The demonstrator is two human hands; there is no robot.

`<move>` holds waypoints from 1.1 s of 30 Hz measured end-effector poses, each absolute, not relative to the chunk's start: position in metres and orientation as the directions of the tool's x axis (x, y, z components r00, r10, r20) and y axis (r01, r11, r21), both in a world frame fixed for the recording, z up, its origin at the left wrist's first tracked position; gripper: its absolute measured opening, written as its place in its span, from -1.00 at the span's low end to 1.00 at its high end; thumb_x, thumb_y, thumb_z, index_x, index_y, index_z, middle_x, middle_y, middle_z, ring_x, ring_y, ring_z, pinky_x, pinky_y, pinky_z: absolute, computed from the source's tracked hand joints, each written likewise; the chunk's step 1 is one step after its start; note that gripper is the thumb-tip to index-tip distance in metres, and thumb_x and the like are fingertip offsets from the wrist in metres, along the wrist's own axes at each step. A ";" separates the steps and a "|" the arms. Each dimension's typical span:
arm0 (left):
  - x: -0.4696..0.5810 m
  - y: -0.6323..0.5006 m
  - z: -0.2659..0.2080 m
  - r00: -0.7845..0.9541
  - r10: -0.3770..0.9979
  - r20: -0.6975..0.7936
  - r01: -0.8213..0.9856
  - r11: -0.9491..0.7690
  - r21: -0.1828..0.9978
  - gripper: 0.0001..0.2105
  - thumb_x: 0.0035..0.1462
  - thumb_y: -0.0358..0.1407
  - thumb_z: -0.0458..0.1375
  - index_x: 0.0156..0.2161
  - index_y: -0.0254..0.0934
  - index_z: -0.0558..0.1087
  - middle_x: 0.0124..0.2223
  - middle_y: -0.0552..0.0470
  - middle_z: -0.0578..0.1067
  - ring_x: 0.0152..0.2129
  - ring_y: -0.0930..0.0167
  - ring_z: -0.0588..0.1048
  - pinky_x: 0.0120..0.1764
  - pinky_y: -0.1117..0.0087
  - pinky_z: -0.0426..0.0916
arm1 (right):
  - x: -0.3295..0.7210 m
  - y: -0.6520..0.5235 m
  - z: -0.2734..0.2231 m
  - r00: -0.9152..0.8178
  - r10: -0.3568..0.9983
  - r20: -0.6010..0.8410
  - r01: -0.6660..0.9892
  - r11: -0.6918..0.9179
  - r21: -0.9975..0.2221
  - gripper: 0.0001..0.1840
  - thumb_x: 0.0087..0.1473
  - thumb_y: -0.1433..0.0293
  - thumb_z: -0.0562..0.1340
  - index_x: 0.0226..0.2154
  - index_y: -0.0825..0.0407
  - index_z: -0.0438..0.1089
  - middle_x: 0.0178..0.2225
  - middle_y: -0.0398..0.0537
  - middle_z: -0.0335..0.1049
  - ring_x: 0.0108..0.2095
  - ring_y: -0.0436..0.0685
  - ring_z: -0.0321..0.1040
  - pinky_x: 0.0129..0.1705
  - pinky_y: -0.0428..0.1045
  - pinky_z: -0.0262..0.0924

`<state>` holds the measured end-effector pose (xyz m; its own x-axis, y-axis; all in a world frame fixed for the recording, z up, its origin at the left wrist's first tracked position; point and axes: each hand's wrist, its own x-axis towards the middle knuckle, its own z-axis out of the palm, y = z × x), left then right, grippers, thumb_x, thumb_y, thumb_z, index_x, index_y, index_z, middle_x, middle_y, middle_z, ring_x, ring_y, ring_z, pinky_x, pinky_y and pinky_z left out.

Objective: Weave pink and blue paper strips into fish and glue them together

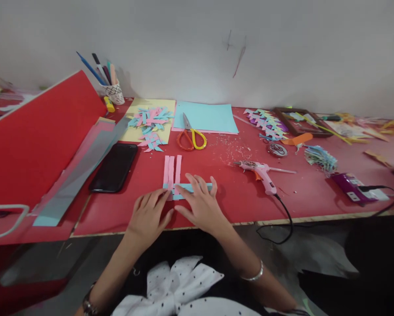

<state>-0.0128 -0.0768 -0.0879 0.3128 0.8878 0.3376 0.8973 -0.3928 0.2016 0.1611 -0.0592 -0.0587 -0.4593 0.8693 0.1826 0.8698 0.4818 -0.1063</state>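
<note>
Three pink paper strips (178, 166) stand side by side, their lower ends crossing two horizontal light-blue paper strips (202, 188) near the table's front edge. My left hand (148, 215) rests at the left end of the crossing, index fingertip on the paper, thumb held apart. My right hand (202, 202) spreads its fingers over the blue strips, with the index fingertip near the right-hand pink strip. Neither hand is wrapped around anything. Part of the crossing is hidden beneath my fingers, so which strip passes over which cannot be fully made out.
Scissors (192, 134) lie beyond the strips, near blue sheets (206, 115) and folded paper pieces (152, 118). A black phone (114, 168) is at left. To the right are a pink glue gun (258, 172) with a trailing cord and a purple power socket box (351, 188).
</note>
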 end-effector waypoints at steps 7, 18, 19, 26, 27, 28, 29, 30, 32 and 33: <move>-0.012 -0.077 -0.085 0.312 0.891 0.329 0.901 -0.388 0.194 -0.69 0.09 -0.29 -0.04 -0.05 -0.25 0.34 -0.15 -0.10 0.46 -0.21 0.27 0.41 -0.19 0.26 0.29 | 0.168 -0.060 -0.064 -0.366 0.910 0.195 0.910 0.394 -0.127 -0.50 0.11 0.04 -0.11 -0.05 -0.11 0.29 0.13 0.08 0.09 0.08 0.27 0.00 0.07 0.33 -0.37; 0.003 -0.075 -0.069 0.395 0.892 0.219 0.901 -0.423 0.098 -0.76 0.08 -0.39 0.01 -0.12 -0.27 0.38 -0.23 -0.06 0.46 -0.30 0.32 0.44 -0.29 0.34 0.36 | 0.194 -0.065 -0.071 -0.200 0.882 0.427 0.925 0.313 -0.214 -0.74 0.10 0.23 0.07 -0.24 -0.05 0.38 -0.18 -0.05 0.41 -0.15 0.11 0.27 0.08 0.16 -0.46; 0.005 -0.075 -0.066 0.394 0.897 0.202 0.907 -0.415 0.077 -0.76 0.08 -0.40 0.02 -0.12 -0.26 0.38 -0.23 -0.06 0.46 -0.30 0.32 0.45 -0.31 0.34 0.36 | 0.192 -0.064 -0.071 -0.226 0.878 0.421 0.912 0.343 -0.225 -0.76 0.09 0.24 0.08 -0.23 -0.05 0.37 -0.21 -0.07 0.42 -0.17 0.10 0.29 0.07 0.15 -0.47; 0.019 -0.064 -0.053 0.477 0.875 0.084 0.873 -0.483 0.069 -0.68 0.06 -0.54 -0.01 -0.06 -0.28 0.34 -0.22 -0.02 0.46 -0.31 0.38 0.46 -0.28 0.39 0.34 | 0.190 -0.051 -0.064 -0.304 0.921 0.245 0.885 0.368 -0.285 -0.90 0.03 0.39 0.18 -0.36 -0.07 0.41 -0.26 -0.15 0.44 -0.24 0.08 0.30 -0.04 0.13 -0.34; 0.020 -0.062 -0.052 0.480 0.875 0.065 0.873 -0.484 0.067 -0.68 0.06 -0.53 -0.02 -0.06 -0.28 0.34 -0.23 -0.01 0.46 -0.33 0.38 0.46 -0.30 0.40 0.34 | 0.190 -0.050 -0.062 -0.305 0.927 0.218 0.885 0.361 -0.295 -0.89 0.03 0.41 0.18 -0.37 -0.08 0.42 -0.28 -0.15 0.44 -0.25 0.08 0.30 -0.07 0.12 -0.31; 0.021 -0.060 -0.051 0.478 0.877 0.051 0.874 -0.480 0.070 -0.69 0.07 -0.51 -0.01 -0.07 -0.27 0.34 -0.23 0.00 0.46 -0.34 0.38 0.46 -0.31 0.40 0.33 | 0.191 -0.048 -0.060 -0.306 0.932 0.194 0.885 0.354 -0.304 -0.88 0.03 0.43 0.17 -0.37 -0.08 0.42 -0.29 -0.15 0.43 -0.26 0.08 0.30 -0.09 0.12 -0.29; 0.022 -0.059 -0.050 0.470 0.882 0.041 0.878 -0.472 0.076 -0.72 0.09 -0.46 0.00 -0.08 -0.26 0.35 -0.23 0.00 0.46 -0.35 0.38 0.46 -0.33 0.40 0.32 | 0.192 -0.046 -0.058 -0.306 0.936 0.174 0.884 0.347 -0.312 -0.86 0.03 0.45 0.17 -0.38 -0.08 0.43 -0.31 -0.15 0.43 -0.27 0.08 0.30 -0.10 0.11 -0.28; 0.024 -0.057 -0.049 0.460 0.887 0.032 0.883 -0.461 0.086 -0.75 0.10 -0.41 0.01 -0.10 -0.25 0.36 -0.24 -0.01 0.46 -0.35 0.38 0.46 -0.34 0.41 0.31 | 0.193 -0.045 -0.057 -0.308 0.938 0.161 0.884 0.344 -0.316 -0.85 0.03 0.46 0.17 -0.38 -0.08 0.43 -0.32 -0.14 0.43 -0.27 0.08 0.29 -0.11 0.11 -0.27; 0.026 -0.054 -0.048 0.438 0.899 0.011 0.894 -0.437 0.103 -0.79 0.11 -0.31 0.03 -0.14 -0.26 0.39 -0.25 -0.01 0.46 -0.36 0.36 0.47 -0.36 0.41 0.29 | 0.195 -0.043 -0.054 -0.322 0.934 0.155 0.880 0.355 -0.316 -0.86 0.03 0.45 0.16 -0.38 -0.07 0.42 -0.33 -0.13 0.43 -0.26 0.10 0.29 -0.10 0.13 -0.28; 0.027 -0.053 -0.048 0.428 0.904 0.000 0.899 -0.425 0.105 -0.79 0.12 -0.28 0.03 -0.16 -0.25 0.40 -0.27 -0.01 0.46 -0.37 0.36 0.47 -0.37 0.41 0.28 | 0.196 -0.043 -0.054 -0.335 0.929 0.159 0.874 0.369 -0.315 -0.87 0.03 0.43 0.16 -0.36 -0.06 0.42 -0.32 -0.12 0.43 -0.25 0.11 0.28 -0.09 0.13 -0.29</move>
